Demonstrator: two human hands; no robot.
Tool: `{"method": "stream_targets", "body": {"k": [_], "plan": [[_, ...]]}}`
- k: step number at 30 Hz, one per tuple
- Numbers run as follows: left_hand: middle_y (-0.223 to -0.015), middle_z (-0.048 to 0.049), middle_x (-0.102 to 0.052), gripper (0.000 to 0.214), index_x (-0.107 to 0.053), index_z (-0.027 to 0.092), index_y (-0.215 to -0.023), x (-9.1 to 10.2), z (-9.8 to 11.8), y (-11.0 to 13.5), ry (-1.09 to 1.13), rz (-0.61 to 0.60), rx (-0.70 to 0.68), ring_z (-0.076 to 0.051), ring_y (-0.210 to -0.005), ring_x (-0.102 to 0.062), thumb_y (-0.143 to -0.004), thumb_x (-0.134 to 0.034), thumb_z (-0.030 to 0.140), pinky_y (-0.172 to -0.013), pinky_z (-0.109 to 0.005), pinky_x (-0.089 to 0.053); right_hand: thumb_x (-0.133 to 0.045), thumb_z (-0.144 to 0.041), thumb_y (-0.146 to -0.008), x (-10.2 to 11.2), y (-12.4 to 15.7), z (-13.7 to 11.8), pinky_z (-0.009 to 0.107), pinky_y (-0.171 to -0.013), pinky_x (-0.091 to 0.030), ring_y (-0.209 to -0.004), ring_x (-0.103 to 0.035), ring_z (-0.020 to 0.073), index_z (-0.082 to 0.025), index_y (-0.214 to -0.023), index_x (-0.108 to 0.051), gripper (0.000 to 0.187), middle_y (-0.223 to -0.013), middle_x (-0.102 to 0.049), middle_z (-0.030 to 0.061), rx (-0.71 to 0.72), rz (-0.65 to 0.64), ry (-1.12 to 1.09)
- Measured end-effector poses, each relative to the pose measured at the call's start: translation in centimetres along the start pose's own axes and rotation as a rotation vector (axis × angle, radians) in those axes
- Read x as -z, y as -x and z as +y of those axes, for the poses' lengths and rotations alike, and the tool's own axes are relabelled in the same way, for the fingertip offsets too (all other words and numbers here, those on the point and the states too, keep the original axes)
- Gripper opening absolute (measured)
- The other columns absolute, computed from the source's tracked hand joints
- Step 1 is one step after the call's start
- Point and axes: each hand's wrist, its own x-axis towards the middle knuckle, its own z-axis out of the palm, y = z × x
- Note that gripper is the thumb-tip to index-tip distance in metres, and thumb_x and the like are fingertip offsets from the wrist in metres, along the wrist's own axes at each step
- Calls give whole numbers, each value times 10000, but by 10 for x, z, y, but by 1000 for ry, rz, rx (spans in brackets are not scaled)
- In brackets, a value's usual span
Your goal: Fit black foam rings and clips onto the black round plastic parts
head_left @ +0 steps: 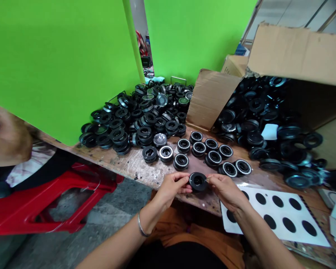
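A round black ring part is held over the front edge of a worn wooden bench. My left hand pinches its left side, fingers closed. My right hand pinches its right side. Just beyond, several similar black rings with silver rims lie in rows on the bench.
A big heap of black ring parts lies against a green wall. An open cardboard box on its side spills more parts at the right. A white sheet with black round holes lies by my right hand. A red plastic stool and another person's arm are at the left.
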Motion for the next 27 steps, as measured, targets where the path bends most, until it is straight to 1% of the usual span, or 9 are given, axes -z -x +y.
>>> {"method": "stream_targets", "body": {"k": [8, 18, 22, 27], "plan": [[-768, -67, -682, 389, -706, 106, -979, 0, -1, 0, 2, 7, 1, -119, -633, -649, -702, -785, 368, -658, -254, -572, -718, -301, -583, -2, -2, 1, 251, -603, -340, -598, -452, 126, -143, -614, -694, 163, -615, -606, 18, 8, 41, 34], [-775, -63, -672, 436, -700, 95, -963, -2, 1, 1, -4, 16, 1, -110, -625, -635, -689, -778, 425, -642, -249, -575, -690, -255, -601, -1, -4, 7, 240, -584, -313, -592, -428, 114, -139, -637, -683, 121, -602, -578, -6, 8, 73, 41], [-790, -64, -673, 428, -691, 86, -984, -3, 3, 2, -26, 18, -5, -108, -628, -637, -688, -786, 380, -650, -252, -578, -674, -259, -613, -1, -3, 8, 247, -583, -304, -596, -425, 120, -147, -640, -674, 115, -600, -573, -7, 18, 76, 64], [-797, -78, -679, 360, -680, 73, -971, -5, 4, 2, -53, 57, -4, -119, -618, -646, -699, -776, 289, -626, -254, -579, -654, -284, -635, 0, -4, 13, 254, -579, -297, -589, -425, 121, -152, -644, -662, 132, -600, -565, -15, 54, 92, 129]]}}
